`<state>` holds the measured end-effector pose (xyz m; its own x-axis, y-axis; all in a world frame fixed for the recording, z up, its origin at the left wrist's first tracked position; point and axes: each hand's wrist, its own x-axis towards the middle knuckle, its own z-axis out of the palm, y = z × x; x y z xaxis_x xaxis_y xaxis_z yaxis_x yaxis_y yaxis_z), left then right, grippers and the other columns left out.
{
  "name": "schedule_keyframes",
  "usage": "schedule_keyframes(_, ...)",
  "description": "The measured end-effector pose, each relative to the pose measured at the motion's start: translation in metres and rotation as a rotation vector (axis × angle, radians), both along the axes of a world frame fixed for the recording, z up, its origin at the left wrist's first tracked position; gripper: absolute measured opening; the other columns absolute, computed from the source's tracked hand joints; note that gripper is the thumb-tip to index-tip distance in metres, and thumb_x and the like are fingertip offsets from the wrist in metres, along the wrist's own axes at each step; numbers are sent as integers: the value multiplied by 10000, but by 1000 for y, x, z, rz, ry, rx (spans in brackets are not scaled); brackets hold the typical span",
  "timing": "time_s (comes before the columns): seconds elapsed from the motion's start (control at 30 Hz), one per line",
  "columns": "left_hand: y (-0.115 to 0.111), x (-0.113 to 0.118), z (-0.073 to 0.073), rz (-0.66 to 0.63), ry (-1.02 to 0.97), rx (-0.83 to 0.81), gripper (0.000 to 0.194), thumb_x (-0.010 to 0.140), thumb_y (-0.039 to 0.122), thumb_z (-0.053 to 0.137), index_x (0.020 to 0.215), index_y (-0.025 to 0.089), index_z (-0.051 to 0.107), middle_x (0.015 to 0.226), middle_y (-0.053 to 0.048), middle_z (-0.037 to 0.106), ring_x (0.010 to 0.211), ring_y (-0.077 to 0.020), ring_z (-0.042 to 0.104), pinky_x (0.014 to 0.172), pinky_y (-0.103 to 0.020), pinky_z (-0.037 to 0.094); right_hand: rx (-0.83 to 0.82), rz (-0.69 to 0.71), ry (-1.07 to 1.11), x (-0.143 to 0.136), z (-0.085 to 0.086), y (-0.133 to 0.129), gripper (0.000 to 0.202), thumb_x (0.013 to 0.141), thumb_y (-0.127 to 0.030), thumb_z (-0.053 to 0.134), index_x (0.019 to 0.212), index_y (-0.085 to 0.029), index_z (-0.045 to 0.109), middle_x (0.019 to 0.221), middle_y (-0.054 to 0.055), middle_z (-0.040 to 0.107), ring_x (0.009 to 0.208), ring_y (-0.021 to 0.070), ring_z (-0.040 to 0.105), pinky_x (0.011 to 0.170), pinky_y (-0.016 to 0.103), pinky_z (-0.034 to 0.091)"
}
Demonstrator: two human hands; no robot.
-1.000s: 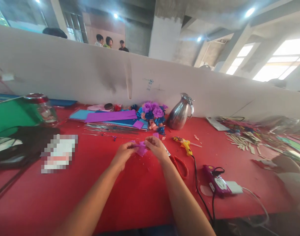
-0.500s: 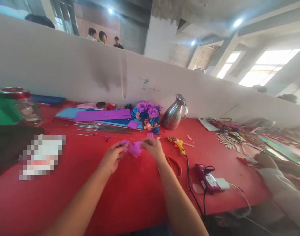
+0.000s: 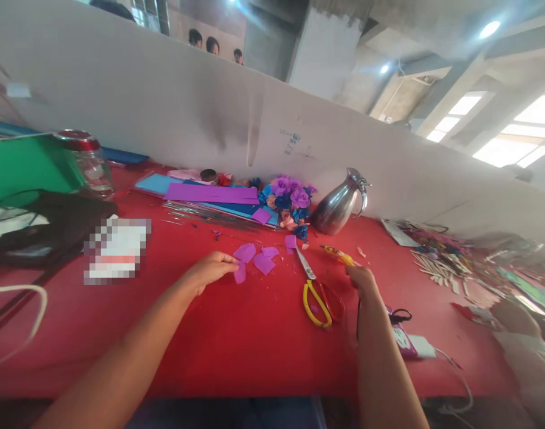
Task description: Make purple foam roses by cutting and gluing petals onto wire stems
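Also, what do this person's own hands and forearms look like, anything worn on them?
Both the left hand and the right hand are ungloved, with no watch or bracelet visible. No sleeve shows on either forearm as far as the view reaches. Rings or markings on the fingers are too small to tell.

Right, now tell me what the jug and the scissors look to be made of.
Jug: likely stainless steel, polished, judging by its silvery sheen and bright highlights.
Scissors: the blades look like bare metal, grey and faintly shiny; the handles, one yellow and one red, seem smooth plastic or coated, though the look leaves that open.
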<state>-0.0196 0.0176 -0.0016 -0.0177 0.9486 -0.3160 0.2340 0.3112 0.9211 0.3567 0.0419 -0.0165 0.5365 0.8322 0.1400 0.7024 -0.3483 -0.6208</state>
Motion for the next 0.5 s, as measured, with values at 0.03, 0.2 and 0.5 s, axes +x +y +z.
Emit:
schedule_keyframes(0.03,1,-1,-3,-31,-11,6,129,453,264,727,564,199,711,656,-37,716,676,-194,584,624,-254,376,18,-6,70,-1,2,0,97,655,-269,589,599,-197,555,458,1,529,482,174,570,463,279,433)
schedule_keyframes(0.2,6,-3,-17,-101,-11,54,39,460,228,681,489,202,682,525,-18,653,594,-188,570,585,-254,375,222,164,689,-24,24,-9,219,558,-240,692,711,-191,544,766,42,674,583,123,617,491,222,487)
schedule_keyframes(0.5,8,-9,-25,-85,137,59,37,480,168,656,467,197,675,510,-24,644,535,-175,549,528,-251,322,70,600,913,-115,22,-45,279,713,-419,686,820,-190,567,609,-14,583,505,102,518,456,203,403)
